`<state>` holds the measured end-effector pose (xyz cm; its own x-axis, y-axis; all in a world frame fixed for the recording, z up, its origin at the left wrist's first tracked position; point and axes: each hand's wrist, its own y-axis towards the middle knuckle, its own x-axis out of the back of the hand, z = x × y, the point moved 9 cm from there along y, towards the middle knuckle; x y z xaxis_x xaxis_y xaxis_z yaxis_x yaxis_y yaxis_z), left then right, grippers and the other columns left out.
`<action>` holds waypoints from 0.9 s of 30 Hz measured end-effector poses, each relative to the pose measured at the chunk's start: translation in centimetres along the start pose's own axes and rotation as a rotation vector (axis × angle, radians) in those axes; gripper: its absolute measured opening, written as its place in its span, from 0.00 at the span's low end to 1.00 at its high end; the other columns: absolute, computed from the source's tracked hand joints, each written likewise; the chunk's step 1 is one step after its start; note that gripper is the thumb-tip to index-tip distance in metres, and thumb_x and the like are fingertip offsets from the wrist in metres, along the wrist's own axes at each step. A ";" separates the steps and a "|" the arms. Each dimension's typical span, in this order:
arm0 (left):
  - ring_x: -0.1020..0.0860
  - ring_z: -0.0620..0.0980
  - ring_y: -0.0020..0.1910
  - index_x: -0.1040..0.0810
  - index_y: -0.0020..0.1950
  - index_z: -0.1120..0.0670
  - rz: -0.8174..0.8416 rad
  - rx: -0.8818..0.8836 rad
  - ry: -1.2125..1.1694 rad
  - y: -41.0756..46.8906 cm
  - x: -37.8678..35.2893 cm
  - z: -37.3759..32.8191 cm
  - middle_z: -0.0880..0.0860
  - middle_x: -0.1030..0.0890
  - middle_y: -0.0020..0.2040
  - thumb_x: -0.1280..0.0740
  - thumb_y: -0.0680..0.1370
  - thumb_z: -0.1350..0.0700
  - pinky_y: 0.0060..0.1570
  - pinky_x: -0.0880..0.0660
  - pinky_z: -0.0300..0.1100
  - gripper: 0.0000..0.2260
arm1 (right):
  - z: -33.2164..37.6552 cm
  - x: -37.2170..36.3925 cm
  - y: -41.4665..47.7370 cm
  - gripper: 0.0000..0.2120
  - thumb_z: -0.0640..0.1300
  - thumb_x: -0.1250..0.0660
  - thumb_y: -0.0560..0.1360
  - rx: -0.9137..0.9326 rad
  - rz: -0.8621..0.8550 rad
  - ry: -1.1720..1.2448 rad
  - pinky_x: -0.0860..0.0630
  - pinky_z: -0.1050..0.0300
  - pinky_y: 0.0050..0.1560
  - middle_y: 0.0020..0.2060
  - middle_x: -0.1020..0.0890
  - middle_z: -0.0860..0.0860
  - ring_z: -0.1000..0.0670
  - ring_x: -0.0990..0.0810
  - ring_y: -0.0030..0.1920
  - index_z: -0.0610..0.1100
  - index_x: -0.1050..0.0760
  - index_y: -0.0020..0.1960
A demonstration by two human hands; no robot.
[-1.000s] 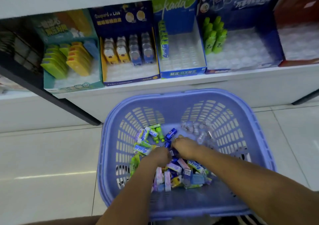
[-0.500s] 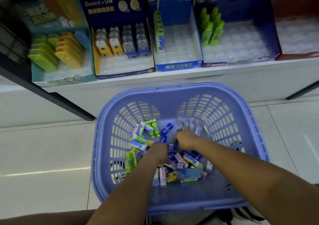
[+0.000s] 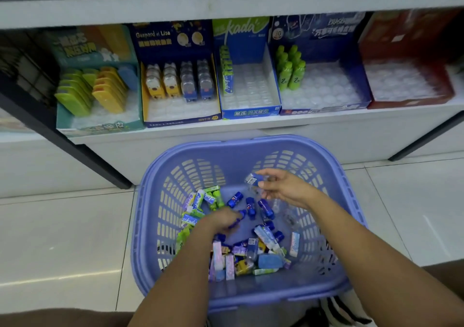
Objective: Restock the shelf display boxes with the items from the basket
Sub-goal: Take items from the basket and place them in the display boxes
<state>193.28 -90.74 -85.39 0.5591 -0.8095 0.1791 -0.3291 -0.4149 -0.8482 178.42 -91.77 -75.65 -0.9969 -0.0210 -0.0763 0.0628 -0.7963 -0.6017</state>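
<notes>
1. the right hand (image 3: 286, 188) has come up out of the heap. a second ago it was knuckles-down among the packets, close beside the other hand. now it is lifted toward 1 o'clock in the basket (image 3: 251, 142), pinching a small blue piece (image 3: 254, 179) in clear wrap between thumb and fingertips.
2. the left hand (image 3: 218, 221) has stayed low near the middle of the basket, fingers curled over one or two loose blue bottles (image 3: 241, 213). it looks to be gripping them, though the hand hides most of them.
3. to my eye the picking is done for this grab and the carry to the shelf (image 3: 326, 120) comes next. the heap (image 3: 246, 254) of mixed packets at 6 o'clock in the basket is big, so the restocking is far from finished.
4. the display boxes stand at 12 o'clock beyond the basket:
   - a teal box (image 3: 100, 127) at 10
   - a dark box of bear-shaped packs (image 3: 180, 119) at 11
   - a blue box (image 3: 251, 112) at 12 with one row along its left wall
   - a box holding green bottles (image 3: 291, 71) at 1
   - a red box (image 3: 411, 103) at 2 with a bare tray
5. the basket's far rim and the shelf lip lie between the raised hand and the boxes. i cannot tell which box takes the blue piece. the green bottles stand upright and could tip if brushed.
</notes>
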 end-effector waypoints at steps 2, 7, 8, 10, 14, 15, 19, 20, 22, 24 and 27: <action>0.29 0.49 0.30 0.30 0.40 0.56 0.036 -0.059 -0.561 -1.5 1.3 -2.4 0.54 0.29 0.32 0.41 0.80 0.56 0.37 0.28 0.43 0.09 | 1.4 0.4 -0.6 0.19 0.26 0.39 0.75 0.065 -0.036 0.136 0.19 0.63 0.41 0.39 0.22 0.46 0.51 0.19 0.35 0.34 0.29 0.65; 0.31 0.45 0.25 0.25 0.44 0.55 0.161 -0.397 -0.886 -6.4 4.3 -9.7 0.50 0.29 0.29 0.32 0.73 0.42 0.29 0.26 0.38 0.16 | 6.2 -0.2 -2.2 0.15 0.35 0.38 0.77 0.234 -0.019 0.255 0.20 0.62 0.49 0.53 0.20 0.40 0.47 0.20 0.47 0.31 0.27 0.63; 0.32 0.44 0.25 0.24 0.46 0.54 0.172 -0.453 -0.843 -7.5 4.6 -10.8 0.49 0.30 0.29 0.30 0.69 0.40 0.28 0.26 0.37 0.19 | 7.3 -0.4 -2.6 0.14 0.37 0.39 0.78 0.276 -0.022 0.229 0.21 0.61 0.50 0.54 0.20 0.40 0.48 0.20 0.48 0.31 0.26 0.61; 0.34 0.43 0.25 0.22 0.46 0.54 0.141 -0.528 -0.755 -9.2 5.4 -12.3 0.47 0.31 0.28 0.28 0.66 0.40 0.28 0.28 0.35 0.20 | 9.7 -0.7 -3.3 0.13 0.36 0.39 0.78 0.373 -0.044 0.151 0.23 0.60 0.51 0.52 0.19 0.40 0.49 0.20 0.49 0.33 0.25 0.59; 0.35 0.42 0.24 0.26 0.41 0.53 -0.062 -0.642 -0.760 -11.6 8.8 -13.3 0.45 0.33 0.26 0.30 0.74 0.53 0.26 0.31 0.34 0.08 | 14.2 -0.9 -4.5 0.15 0.32 0.31 0.72 0.532 -0.178 -0.017 0.22 0.62 0.49 0.47 0.19 0.44 0.51 0.19 0.44 0.43 0.24 0.56; 0.34 0.42 0.24 0.26 0.40 0.53 -0.112 -0.675 -0.766 -12.1 9.8 -13.4 0.46 0.33 0.26 0.30 0.75 0.54 0.27 0.31 0.34 0.07 | 15.3 -0.8 -4.7 0.14 0.34 0.28 0.70 0.557 -0.238 -0.061 0.22 0.61 0.49 0.46 0.20 0.45 0.51 0.20 0.44 0.45 0.23 0.53; 0.33 0.42 0.26 0.22 0.40 0.52 -0.321 -0.768 -0.716 -14.0 13.2 -13.7 0.46 0.32 0.26 0.30 0.75 0.55 0.28 0.28 0.34 0.05 | 19.5 -2.3 -4.5 0.13 0.36 0.24 0.65 0.658 -0.321 -0.239 0.24 0.68 0.43 0.38 0.21 0.53 0.59 0.22 0.37 0.50 0.20 0.44; 0.32 0.42 0.26 0.21 0.41 0.52 -0.363 -0.780 -0.720 -14.3 14.0 -13.6 0.46 0.32 0.26 0.30 0.75 0.54 0.29 0.28 0.34 0.04 | 20.5 -2.9 -4.2 0.13 0.36 0.24 0.65 0.673 -0.304 -0.268 0.25 0.70 0.41 0.37 0.21 0.55 0.61 0.23 0.36 0.51 0.20 0.43; 0.31 0.42 0.26 0.20 0.43 0.52 -0.459 -0.797 -0.764 -14.8 15.7 -13.1 0.46 0.31 0.26 0.31 0.76 0.53 0.30 0.28 0.36 0.04 | 22.6 -3.7 -3.3 0.12 0.38 0.24 0.67 0.714 -0.304 -0.328 0.25 0.69 0.43 0.38 0.20 0.57 0.61 0.22 0.37 0.52 0.20 0.44; 0.31 0.42 0.25 0.22 0.42 0.54 -0.578 -0.772 -0.797 -15.0 17.4 -12.0 0.46 0.30 0.27 0.32 0.77 0.51 0.32 0.29 0.39 0.08 | 24.9 -4.3 -2.6 0.10 0.41 0.26 0.69 0.785 -0.393 -0.472 0.24 0.69 0.44 0.40 0.19 0.59 0.60 0.21 0.40 0.53 0.21 0.45; 0.31 0.42 0.24 0.22 0.44 0.55 -0.606 -0.714 -0.871 -14.7 18.3 -10.7 0.46 0.27 0.29 0.38 0.79 0.47 0.28 0.31 0.38 0.13 | 26.6 -6.1 -0.9 0.09 0.40 0.28 0.71 0.835 -0.455 -0.709 0.25 0.68 0.44 0.41 0.21 0.56 0.57 0.22 0.41 0.47 0.20 0.50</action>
<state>200.18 -103.93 -64.30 0.9849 0.0122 -0.1725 -0.0304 -0.9696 -0.2426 183.14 -107.02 -53.45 -0.7401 0.2448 0.6263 -0.0925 -0.9596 0.2657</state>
